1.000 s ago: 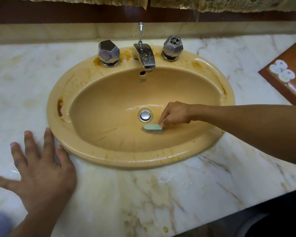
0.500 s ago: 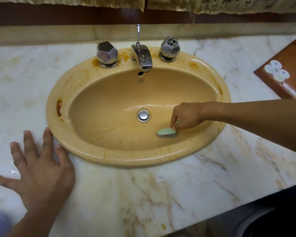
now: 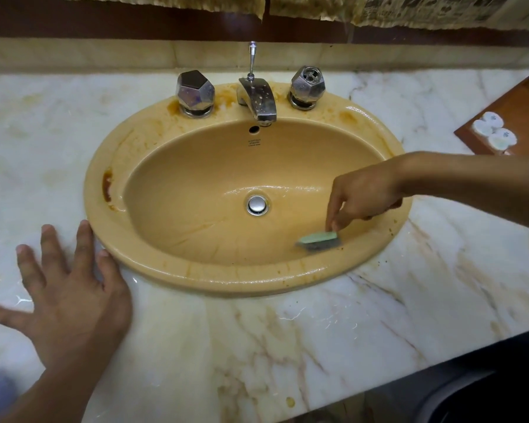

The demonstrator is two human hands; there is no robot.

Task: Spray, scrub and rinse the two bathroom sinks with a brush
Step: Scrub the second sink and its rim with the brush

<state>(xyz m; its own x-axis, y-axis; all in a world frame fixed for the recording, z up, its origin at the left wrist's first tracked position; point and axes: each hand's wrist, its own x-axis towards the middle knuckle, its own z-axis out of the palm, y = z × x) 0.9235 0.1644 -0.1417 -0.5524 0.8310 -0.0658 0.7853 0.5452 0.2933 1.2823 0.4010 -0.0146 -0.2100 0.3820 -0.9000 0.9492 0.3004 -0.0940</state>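
Note:
A yellow oval sink (image 3: 153, 271) with brown stains on its rim is set into the marble counter. My right hand (image 3: 362, 195) reaches into the bowl from the right and grips a small green brush (image 3: 318, 239), whose dark bristles press on the bowl's lower right wall. My left hand (image 3: 64, 297) rests flat on the counter at the sink's lower left edge, fingers spread. The chrome drain plug (image 3: 257, 204) sits at the bowl's centre.
A chrome faucet (image 3: 258, 100) stands between two faceted chrome knobs (image 3: 195, 93) (image 3: 307, 85) at the sink's back. A wooden tray (image 3: 519, 111) holding small white items sits at the far right. The counter's front edge runs across the lower right.
My right hand has dragged the brush from beside the drain toward the bowl's lower right wall. My left hand has stayed in place on the counter.

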